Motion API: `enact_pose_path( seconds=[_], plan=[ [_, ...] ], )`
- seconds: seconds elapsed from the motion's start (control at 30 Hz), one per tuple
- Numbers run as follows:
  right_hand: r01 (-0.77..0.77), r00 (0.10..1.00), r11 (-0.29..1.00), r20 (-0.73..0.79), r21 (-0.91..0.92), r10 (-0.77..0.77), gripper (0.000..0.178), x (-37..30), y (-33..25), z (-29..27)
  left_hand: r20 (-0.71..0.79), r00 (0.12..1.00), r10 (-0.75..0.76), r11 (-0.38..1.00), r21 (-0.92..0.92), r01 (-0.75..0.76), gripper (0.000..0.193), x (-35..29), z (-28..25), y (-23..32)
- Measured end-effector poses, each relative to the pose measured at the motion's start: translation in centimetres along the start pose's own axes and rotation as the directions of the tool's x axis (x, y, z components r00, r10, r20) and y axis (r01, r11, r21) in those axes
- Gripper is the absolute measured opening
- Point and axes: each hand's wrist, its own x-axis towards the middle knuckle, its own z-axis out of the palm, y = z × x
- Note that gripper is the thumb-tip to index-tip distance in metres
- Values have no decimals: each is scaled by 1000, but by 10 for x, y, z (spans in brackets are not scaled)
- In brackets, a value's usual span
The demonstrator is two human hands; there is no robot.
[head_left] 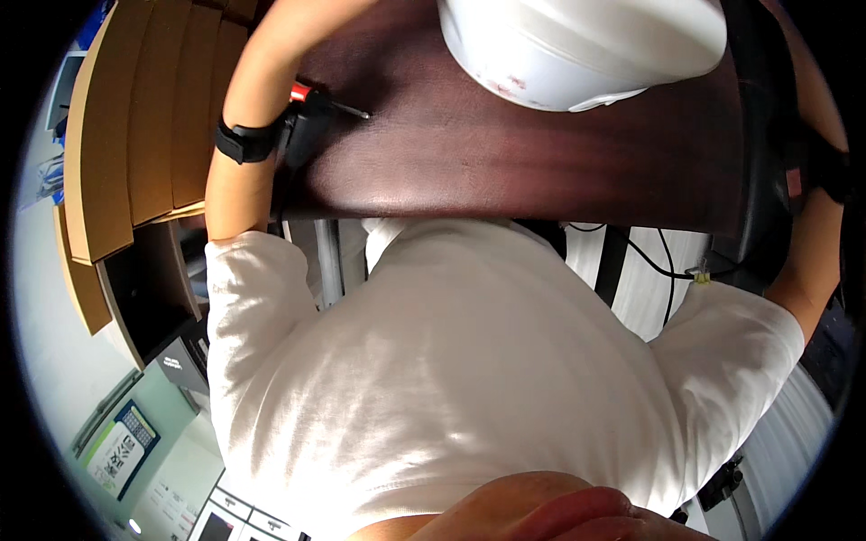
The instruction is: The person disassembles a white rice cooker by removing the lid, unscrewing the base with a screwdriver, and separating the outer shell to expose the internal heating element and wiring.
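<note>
The left forearm [239, 194] reaches ten o'clock; by its strap [244, 142], at eleven, sits a black-and-red tool [309, 126] I'd keep clear of. At one, over the dark surface [505, 171], a white vessel [577, 50] looks best steadied from both sides. Right forearm [810, 251] at three. Both hands are out of view; their grip I can't tell.

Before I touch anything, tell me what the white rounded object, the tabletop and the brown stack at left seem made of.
White rounded object: probably glossy plastic, from its smooth skin and soft sheen.
Tabletop: satin, leather-like covering or coated wood; fine grain and reflections leave it open.
Brown stack: likely matte cardboard, given its plain, dull tan panels.
</note>
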Motion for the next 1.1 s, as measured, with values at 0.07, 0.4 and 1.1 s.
enact_pose_path(
  seconds=[0.07,0.4,1.1],
  plan=[
    [-105,920,987,364,-122,143,60,46,-9,-12,-24,1000,17,1000,-17,-17,116,-9,8,-2],
    [-438,560,872,692,-220,456,54,102,-19,-12,110,990,91,926,357,-124,144,6,0,-19],
    [-585,538,801,802,131,262,34,93,50,-16,116,991,74,928,357,-111,152,9,-1,-22]
  ],
)
